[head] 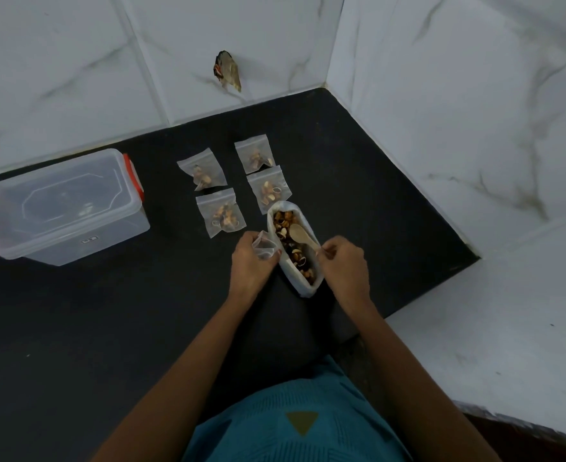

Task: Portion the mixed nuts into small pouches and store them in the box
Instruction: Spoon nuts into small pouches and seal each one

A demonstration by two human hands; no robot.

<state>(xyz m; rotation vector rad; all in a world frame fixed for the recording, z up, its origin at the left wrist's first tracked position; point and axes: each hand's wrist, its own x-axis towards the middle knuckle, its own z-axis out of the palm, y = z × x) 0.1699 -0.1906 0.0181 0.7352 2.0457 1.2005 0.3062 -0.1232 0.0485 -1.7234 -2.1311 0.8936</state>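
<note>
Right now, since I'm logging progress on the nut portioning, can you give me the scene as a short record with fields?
Box: lid on, at the left of the counter
Filled pouches: four, lying on the counter, outside the box
Left hand: holds an empty pouch
Right hand: holds the wooden spoon in the open nut bag

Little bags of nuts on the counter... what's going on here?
A person is dividing mixed nuts into small pouches. The left hand holds a pouch that looks empty beside the big open bag, while the right hand grips a wooden spoon whose bowl lies over the nuts. Four filled pouches lie on the black counter behind the bag. The clear plastic box stands apart at the left with its lid on.
</note>
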